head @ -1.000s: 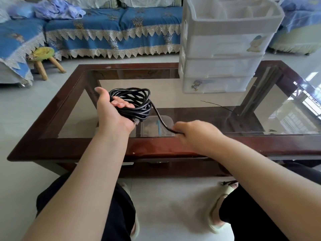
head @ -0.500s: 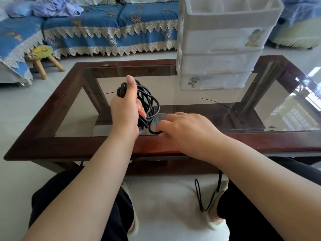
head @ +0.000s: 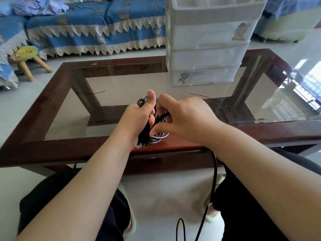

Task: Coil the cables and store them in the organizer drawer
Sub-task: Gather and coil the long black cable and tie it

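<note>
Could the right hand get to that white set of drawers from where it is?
Probably, but not freely: the right hand is busy pinching the black cable. The drawers are all shut, across bare glass, with nothing between.

A white organizer (head: 206, 49) is being carried by the glass-topped table (head: 69, 150) at its far side; two thin dark strands, possibly wires (head: 208, 98), are lying on the glass.

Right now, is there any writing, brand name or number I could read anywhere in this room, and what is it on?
None can be read.
The white drawer organizer on the glass table carries cartoon stickers, one on the bottom drawer and one on an upper drawer: pictures only, no legible words.
The black cable gripped in both hands shows no readable marking.
</note>
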The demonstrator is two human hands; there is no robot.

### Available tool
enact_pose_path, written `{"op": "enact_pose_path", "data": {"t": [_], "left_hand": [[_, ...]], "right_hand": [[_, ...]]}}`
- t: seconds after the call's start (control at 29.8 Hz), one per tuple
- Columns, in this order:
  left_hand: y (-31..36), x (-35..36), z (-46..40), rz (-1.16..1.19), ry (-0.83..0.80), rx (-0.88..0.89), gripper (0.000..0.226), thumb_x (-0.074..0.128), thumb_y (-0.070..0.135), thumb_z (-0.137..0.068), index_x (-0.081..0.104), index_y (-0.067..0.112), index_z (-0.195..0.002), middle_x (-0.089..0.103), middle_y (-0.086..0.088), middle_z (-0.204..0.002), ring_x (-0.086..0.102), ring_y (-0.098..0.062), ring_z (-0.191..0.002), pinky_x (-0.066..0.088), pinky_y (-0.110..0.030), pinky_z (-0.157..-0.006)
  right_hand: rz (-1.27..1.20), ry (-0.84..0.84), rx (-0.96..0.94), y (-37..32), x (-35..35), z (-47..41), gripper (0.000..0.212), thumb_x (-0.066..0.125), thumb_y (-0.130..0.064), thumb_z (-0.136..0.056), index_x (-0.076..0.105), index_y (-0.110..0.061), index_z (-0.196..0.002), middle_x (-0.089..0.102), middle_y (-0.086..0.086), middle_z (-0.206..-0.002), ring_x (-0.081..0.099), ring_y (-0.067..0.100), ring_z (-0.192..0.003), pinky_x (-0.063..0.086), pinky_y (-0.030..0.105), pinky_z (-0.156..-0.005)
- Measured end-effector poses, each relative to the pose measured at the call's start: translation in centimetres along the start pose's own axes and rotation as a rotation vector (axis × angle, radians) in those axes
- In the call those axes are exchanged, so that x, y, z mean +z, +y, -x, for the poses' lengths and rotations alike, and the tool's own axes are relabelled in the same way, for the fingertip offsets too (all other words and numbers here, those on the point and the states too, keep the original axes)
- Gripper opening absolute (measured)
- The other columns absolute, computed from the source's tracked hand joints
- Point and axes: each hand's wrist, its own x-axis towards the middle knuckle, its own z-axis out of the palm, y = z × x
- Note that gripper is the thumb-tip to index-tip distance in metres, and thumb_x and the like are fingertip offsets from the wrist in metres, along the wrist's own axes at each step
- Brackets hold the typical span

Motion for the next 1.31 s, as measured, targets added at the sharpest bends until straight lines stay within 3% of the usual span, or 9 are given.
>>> {"op": "enact_pose_path", "data": {"t": [0.1,0.3,0.4,0.64,0.74,0.84,0.94,1.07,1.31], "left_hand": [[-0.4,0.5,0.2,-0.166,-0.113,-0.008,0.087,0.020,0.085,-0.067,0.063,0.010,-0.075,0.058,-0.009,-0.054,0.058,-0.019,-0.046,0.047,-0.028,-0.053],[-0.8,0.3,0.2,-0.051,-0.329,0.017,0.097,0.013,0.075,-0.084,0.058,-0.009,-0.103,0.044,-0.007,-0.045,0.041,-0.017,-0.036,0.040,-0.025,-0.044],[-0.7,0.3,0.4,-0.015,-0.368,0.008,0.084,0.016,0.078,-0.079,0.055,0.004,-0.069,0.039,-0.005,-0.046,0.035,-0.016,-0.035,0.036,-0.026,-0.044],[-1.0,-0.7,-0.2,0.074,-0.621,0.039,0.081,0.058,0.082,-0.052,0.051,0.007,-0.082,0.038,0.002,-0.050,0.034,-0.007,-0.036,0.035,-0.020,-0.040],[-1.3,-0.8,-0.2,0.100,-0.775,0.090,0.038,0.078,0.058,-0.058,0.061,0.024,-0.060,0.042,0.004,-0.050,0.040,-0.006,-0.038,0.038,-0.020,-0.042],[-1.7,-0.8,-0.1,0.096,-0.746,0.128,0.032,0.077,0.053,-0.062,0.063,0.025,-0.058,0.051,0.002,-0.052,0.045,-0.009,-0.040,0.042,-0.022,-0.046],[-1.8,-1.0,-0.2,0.185,-0.728,0.116,0.056,0.080,0.056,-0.060,0.056,0.008,-0.080,0.055,0.000,-0.058,0.054,-0.013,-0.048,0.048,-0.024,-0.053],[-1.8,-0.8,0.1,0.330,-0.812,0.120,0.060,0.073,0.047,-0.071,0.045,0.006,-0.103,0.049,0.003,-0.061,0.053,-0.010,-0.054,0.051,-0.026,-0.060],[-1.3,-0.3,0.2,0.375,-0.694,0.165,0.058,0.074,0.054,-0.066,0.049,0.006,-0.088,0.047,0.004,-0.050,0.045,-0.006,-0.038,0.043,-0.021,-0.046]], "right_hand": [[0.048,-0.044,0.050,-0.1,0.0,-0.2,0.061,0.064,-0.071,-0.064,0.040,-0.024,-0.093,0.051,-0.007,-0.060,0.047,0.019,-0.055,0.034,0.029,-0.049],[-0.553,-0.256,0.220,1.2,0.2,-1.0,0.028,0.075,-0.037,-0.077,0.051,-0.024,-0.083,0.058,-0.011,-0.078,0.054,0.005,-0.071,0.045,0.027,-0.068],[-0.598,-0.259,0.309,2.2,0.2,-1.4,0.037,0.080,-0.045,-0.066,0.054,-0.025,-0.084,0.058,-0.013,-0.078,0.054,0.001,-0.070,0.044,0.022,-0.065],[-0.924,-0.375,0.331,4.2,-0.6,-1.9,0.038,0.079,-0.046,-0.062,0.061,-0.016,-0.079,0.052,0.004,-0.064,0.040,0.021,-0.058,0.034,0.030,-0.055],[-1.022,-0.389,0.291,4.7,-0.8,-1.9,0.024,0.078,-0.040,-0.065,0.064,-0.022,-0.074,0.053,-0.003,-0.061,0.044,0.013,-0.055,0.037,0.023,-0.051],[-0.868,-0.345,0.317,4.7,-0.6,-2.0,0.030,0.076,-0.043,-0.069,0.062,-0.018,-0.077,0.053,-0.007,-0.060,0.046,0.007,-0.055,0.039,0.018,-0.052],[-0.691,-0.261,0.319,4.5,-0.1,-2.0,0.039,0.071,-0.049,-0.074,0.058,-0.013,-0.076,0.046,-0.009,-0.058,0.040,0.003,-0.051,0.034,0.012,-0.050],[-0.803,-0.251,0.300,4.5,-0.6,-1.7,0.029,0.067,-0.039,-0.082,0.057,-0.011,-0.080,0.048,-0.006,-0.062,0.043,0.001,-0.052,0.036,0.012,-0.051],[-1.054,-0.248,0.268,5.8,-2.1,-1.1,0.016,0.067,-0.028,-0.077,0.059,-0.014,-0.078,0.057,-0.002,-0.070,0.052,0.011,-0.066,0.045,0.025,-0.068]]}}
